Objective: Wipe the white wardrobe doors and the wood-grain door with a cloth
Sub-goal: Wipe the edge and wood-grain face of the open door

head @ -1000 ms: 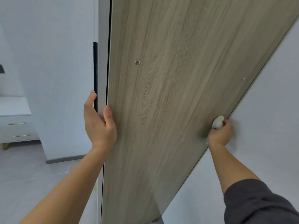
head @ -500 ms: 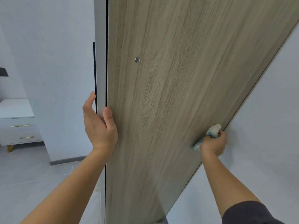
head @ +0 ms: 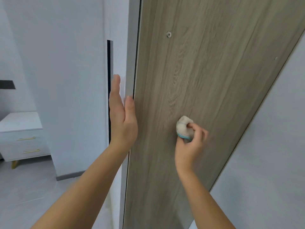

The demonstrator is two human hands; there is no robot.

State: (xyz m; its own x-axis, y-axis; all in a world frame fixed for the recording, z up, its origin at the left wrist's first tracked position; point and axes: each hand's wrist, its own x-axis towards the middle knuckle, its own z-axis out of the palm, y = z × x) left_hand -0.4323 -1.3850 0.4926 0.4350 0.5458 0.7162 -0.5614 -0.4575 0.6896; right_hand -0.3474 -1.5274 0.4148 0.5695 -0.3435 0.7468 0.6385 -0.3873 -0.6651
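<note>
Fingers (head: 198,132) of the right hand (head: 189,144) curl round a bunched cloth (head: 183,127), pale with a teal edge, and press it to the door (head: 214,83).
- Cloth position: on the wood-grain face, about mid-width, well below the screw (head: 168,34). Hand blurred, so likely mid-stroke.
- Left hand (head: 123,119): fingers straight and together, holding nothing. Thumb at the door's free edge; cannot tell whether it bears on it.
- White panel (head: 66,80) with a dark slot stands left of the edge; possibly a wardrobe door. No sign either way whether it has been wiped.

Step in hand, by my reading: wiping the wood-grain door, middle band.

Next move calls for steady pressure in overlapping passes toward the uncovered parts of the face. The left hand should brace the edge, since the door looks free to swing away under the push.
</note>
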